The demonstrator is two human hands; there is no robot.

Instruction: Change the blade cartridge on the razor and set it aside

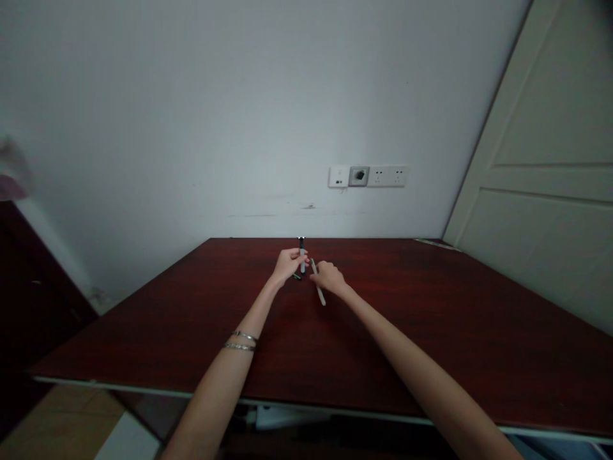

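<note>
Going left to right from my head view. Far left: dark red panel, standing beyond the left edge of the surface. Two silver bracelets on my left forearm. Left hand is over the middle of the surface, nearer the far edge than the near one, fingers closed on the T-headed tool. Tool is about upright, pale grip, dark neck, shiny crosspiece on top. Small dark green piece sits just below that hand; too small to identify.

Next, the pale stick, just right of the tool with a gap between. It's tilted, top end leaning left, lower end pointing toward the near edge. Right hand grasps it around the middle, fingers curled. Can't tell if its lower end touches the surface.

Behind, on the wall: a row of socket plates, right of centre. Thin patterned strip by the far right corner. White panelled door on the far right.
</note>
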